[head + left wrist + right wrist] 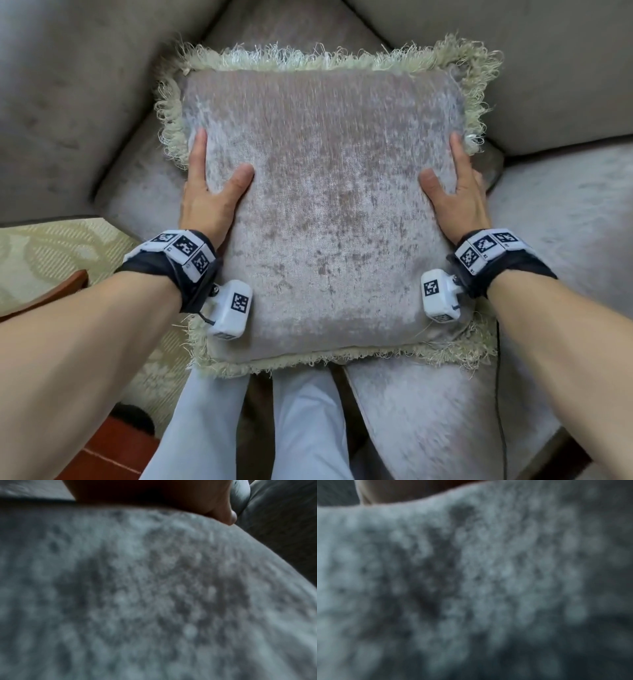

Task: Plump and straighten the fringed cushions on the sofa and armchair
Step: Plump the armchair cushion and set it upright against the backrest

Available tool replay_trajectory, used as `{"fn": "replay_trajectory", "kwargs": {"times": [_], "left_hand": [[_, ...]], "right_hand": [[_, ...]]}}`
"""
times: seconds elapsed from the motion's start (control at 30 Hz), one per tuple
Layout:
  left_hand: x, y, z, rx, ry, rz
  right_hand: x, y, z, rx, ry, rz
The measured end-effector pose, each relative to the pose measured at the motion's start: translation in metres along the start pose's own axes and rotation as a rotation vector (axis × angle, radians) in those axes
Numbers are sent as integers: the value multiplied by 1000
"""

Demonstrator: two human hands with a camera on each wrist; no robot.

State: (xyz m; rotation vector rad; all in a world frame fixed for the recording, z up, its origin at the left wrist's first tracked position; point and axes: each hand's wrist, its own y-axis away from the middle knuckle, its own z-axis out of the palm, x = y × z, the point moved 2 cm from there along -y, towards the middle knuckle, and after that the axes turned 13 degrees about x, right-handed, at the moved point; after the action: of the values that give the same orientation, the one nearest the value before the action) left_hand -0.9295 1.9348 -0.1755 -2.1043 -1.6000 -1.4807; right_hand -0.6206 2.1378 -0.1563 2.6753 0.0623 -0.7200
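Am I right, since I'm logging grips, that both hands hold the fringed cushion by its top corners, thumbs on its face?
Not quite. The left hand and right hand grip the fringed cushion at the middle of its left and right sides, not the top corners; thumbs do lie on its face. The head view shows it.

A pale green patterned rug [51, 253] lies at the left over red-brown floor tiles [116, 452], with a reddish wooden piece [44, 294] crossing it, a dark rounded object [132, 419] near the tiles, white trousers [308, 428] below, and a thin black cable [500, 411] at right.
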Motion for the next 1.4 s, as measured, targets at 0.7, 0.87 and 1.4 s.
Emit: {"fn": "replay_trajectory", "kwargs": {"times": [0.7, 0.87, 1.4], "left_hand": [[245, -10, -49, -38, 314, 718], [279, -51, -24, -101, 389, 840], [311, -160, 90, -212, 491, 992]], "right_hand": [[-89, 45, -147, 720, -447, -75], [-106, 39, -160, 918, -433, -95], [-92, -42, -105, 1178, -449, -62]]}}
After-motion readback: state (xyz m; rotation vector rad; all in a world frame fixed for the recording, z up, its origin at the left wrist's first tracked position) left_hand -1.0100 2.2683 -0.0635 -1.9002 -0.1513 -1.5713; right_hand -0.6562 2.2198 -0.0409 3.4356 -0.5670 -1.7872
